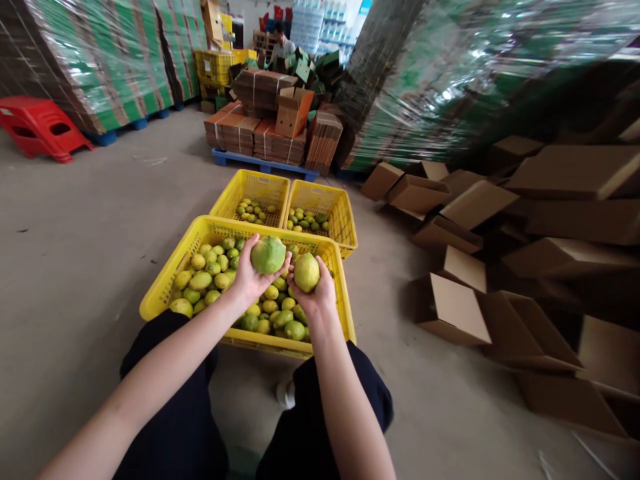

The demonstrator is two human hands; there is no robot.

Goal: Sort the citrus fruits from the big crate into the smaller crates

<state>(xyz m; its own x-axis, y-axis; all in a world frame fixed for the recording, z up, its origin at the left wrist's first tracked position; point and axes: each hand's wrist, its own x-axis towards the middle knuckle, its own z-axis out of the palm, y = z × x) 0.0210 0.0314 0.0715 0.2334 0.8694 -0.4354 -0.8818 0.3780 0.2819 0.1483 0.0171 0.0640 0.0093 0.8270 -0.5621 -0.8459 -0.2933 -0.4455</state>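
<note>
A large green lemon (269,255) rests in my left hand (249,275), its fingers curled round it from below. Just to the right, my right hand (318,291) holds a smaller yellow-green lemon (307,273). The two hands are close together, fingertips nearly meeting. Beneath them stands a wide yellow crate (176,263) with many green and yellow lemons (201,280) in it.
Two yellow crates (227,189) (347,217) with fewer lemons stand behind. Flattened cartons lie on a blue pallet (240,159) farther back, near a person (283,47). Open cardboard boxes (457,307) fill the right side; a red stool (43,127) is left.
</note>
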